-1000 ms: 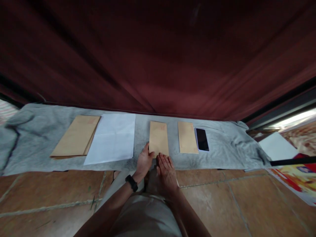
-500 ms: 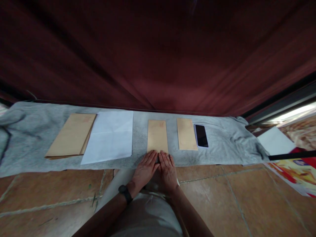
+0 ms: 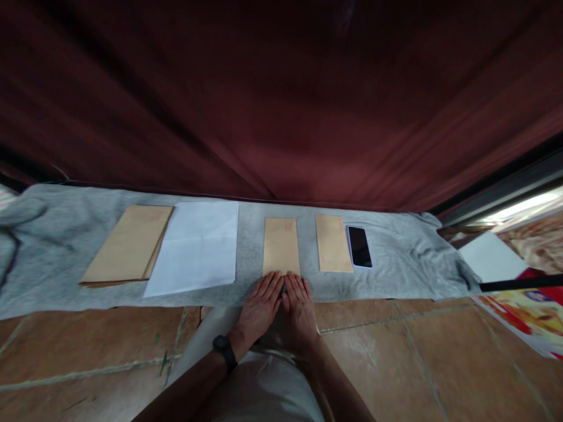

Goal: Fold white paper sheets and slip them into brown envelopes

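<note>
A tan paper envelope (image 3: pixel 280 245) lies flat in front of me on the grey cloth (image 3: pixel 250 246), with reddish print near its far right corner. Across its near end rest the fingertips of my left hand (image 3: pixel 261 302), laid flat and stretched out. Beside it my right hand (image 3: pixel 299 305) presses on the same end, fingers also straight. The two hands almost touch. Their fingers cover the envelope's near edge. Neither hand grips anything.
To the right lie a second envelope (image 3: pixel 333 243) and a phone (image 3: pixel 360 247). On the left, white paper sheets (image 3: pixel 196 249) partly cover a stack of larger brown envelopes (image 3: pixel 127 243). A dark red curtain (image 3: pixel 281 117) hangs behind. At far right is a colourful box (image 3: pixel 528 316).
Both hands stay on the near end of the envelope, shifting only slightly. The whole scene sits a little lower in view.
</note>
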`<state>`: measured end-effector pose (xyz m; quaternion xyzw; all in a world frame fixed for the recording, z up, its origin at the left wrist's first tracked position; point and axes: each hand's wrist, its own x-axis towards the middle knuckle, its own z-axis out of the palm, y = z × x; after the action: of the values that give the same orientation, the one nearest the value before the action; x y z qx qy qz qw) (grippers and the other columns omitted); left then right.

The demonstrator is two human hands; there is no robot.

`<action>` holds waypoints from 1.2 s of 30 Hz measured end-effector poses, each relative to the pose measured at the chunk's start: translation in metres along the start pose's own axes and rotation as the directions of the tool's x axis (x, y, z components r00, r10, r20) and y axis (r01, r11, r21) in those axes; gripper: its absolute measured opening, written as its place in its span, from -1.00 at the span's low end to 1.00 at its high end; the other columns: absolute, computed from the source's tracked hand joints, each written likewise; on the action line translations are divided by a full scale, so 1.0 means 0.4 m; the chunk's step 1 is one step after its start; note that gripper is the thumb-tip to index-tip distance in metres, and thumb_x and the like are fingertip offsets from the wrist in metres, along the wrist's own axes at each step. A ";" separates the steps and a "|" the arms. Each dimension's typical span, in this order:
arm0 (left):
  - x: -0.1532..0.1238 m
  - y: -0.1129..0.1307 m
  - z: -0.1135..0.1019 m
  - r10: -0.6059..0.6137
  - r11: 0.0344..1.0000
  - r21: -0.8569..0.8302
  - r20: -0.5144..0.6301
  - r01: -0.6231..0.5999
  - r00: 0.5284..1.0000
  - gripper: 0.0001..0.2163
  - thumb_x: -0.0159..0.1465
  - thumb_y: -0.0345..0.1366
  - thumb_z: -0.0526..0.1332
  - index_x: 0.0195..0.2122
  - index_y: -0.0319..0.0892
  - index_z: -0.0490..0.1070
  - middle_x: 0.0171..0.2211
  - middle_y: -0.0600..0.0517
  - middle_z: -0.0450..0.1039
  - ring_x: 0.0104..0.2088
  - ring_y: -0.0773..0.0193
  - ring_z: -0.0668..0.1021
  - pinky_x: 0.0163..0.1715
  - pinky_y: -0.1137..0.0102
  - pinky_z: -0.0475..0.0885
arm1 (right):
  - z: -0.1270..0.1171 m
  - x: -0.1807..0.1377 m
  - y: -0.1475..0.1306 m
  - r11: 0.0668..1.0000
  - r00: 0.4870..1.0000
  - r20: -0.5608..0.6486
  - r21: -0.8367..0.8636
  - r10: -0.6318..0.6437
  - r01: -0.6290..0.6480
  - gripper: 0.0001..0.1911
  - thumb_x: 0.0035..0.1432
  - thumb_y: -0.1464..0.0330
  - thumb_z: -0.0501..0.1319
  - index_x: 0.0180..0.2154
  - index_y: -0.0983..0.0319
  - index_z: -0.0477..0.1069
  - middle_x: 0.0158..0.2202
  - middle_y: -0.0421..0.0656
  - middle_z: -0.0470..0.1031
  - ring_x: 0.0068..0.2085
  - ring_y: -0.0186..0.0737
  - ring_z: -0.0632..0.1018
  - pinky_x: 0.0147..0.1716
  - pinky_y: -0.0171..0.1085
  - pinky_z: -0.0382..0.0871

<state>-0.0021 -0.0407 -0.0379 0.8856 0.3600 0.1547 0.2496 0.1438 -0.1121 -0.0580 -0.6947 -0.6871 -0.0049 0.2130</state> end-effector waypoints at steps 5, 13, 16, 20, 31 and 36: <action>-0.019 -0.014 -0.005 -0.033 0.999 0.030 -0.044 0.035 0.998 -0.50 0.38 -0.28 0.07 0.35 -0.14 0.24 0.38 -0.10 0.17 0.39 0.04 0.23 0.40 0.06 0.08 | 0.004 -0.003 0.004 0.999 0.998 -0.044 -0.017 0.042 -0.043 -0.46 0.43 0.37 -0.01 0.39 0.23 0.10 0.33 -0.01 0.31 0.35 -0.11 0.30 0.33 0.02 0.15; 0.001 -0.025 -0.006 -0.164 0.986 -0.034 -0.208 0.160 0.964 -0.65 0.37 -0.32 0.06 0.14 -0.12 0.43 0.31 -0.12 0.30 0.27 0.01 0.40 0.25 0.02 0.31 | 0.009 -0.004 0.002 0.998 0.996 -0.081 -0.057 0.028 -0.033 -0.47 0.44 0.38 -0.03 0.38 0.25 0.10 0.32 -0.01 0.32 0.33 -0.09 0.33 0.33 0.02 0.17; 0.043 -0.032 -0.006 -0.244 0.966 -0.161 -0.308 0.202 0.920 -0.62 0.28 -0.44 0.08 0.09 -0.11 0.45 0.21 -0.11 0.40 0.20 0.05 0.44 0.22 0.03 0.36 | 0.016 -0.003 0.000 0.998 0.993 -0.116 -0.058 0.034 -0.041 -0.46 0.43 0.41 -0.04 0.38 0.24 0.11 0.31 0.00 0.34 0.32 -0.08 0.35 0.32 0.03 0.18; 0.092 -0.049 -0.013 -0.381 0.886 -0.395 -0.324 0.242 0.866 -0.53 0.14 -0.49 0.14 0.09 -0.12 0.45 0.00 -0.10 0.49 0.06 0.06 0.51 0.16 0.07 0.41 | 0.024 -0.006 0.004 0.999 0.989 -0.150 -0.045 0.014 -0.021 -0.46 0.40 0.43 -0.01 0.37 0.25 0.14 0.29 0.01 0.36 0.31 -0.07 0.37 0.31 0.05 0.22; 0.129 0.071 -0.084 -0.536 0.538 -0.809 -0.109 0.238 0.837 -0.32 0.17 -0.34 0.25 0.35 -0.12 0.16 -0.38 0.13 0.44 -0.33 0.25 0.53 -0.13 0.33 0.47 | 0.003 0.065 -0.007 0.988 0.969 -0.194 0.012 0.152 -0.152 -0.47 0.32 0.49 -0.04 0.27 0.26 0.32 0.17 0.06 0.50 0.12 -0.03 0.55 0.11 -0.06 0.42; 0.139 0.098 -0.101 -0.450 0.532 -0.827 -0.096 0.180 0.888 -0.44 0.27 -0.15 0.25 0.30 -0.08 0.26 -0.11 -0.02 0.51 -0.17 0.22 0.57 -0.11 0.34 0.50 | -0.065 0.110 0.036 0.820 0.852 -0.168 0.415 0.496 -0.395 -0.60 0.40 0.26 -0.03 -0.09 0.23 0.55 -0.21 0.01 0.65 -0.24 -0.10 0.64 -0.25 -0.22 0.51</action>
<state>0.0399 -0.0118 0.0224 0.5627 0.4407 0.3825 0.5856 0.1673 -0.0774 -0.0253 -0.7778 -0.4569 0.0793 0.4242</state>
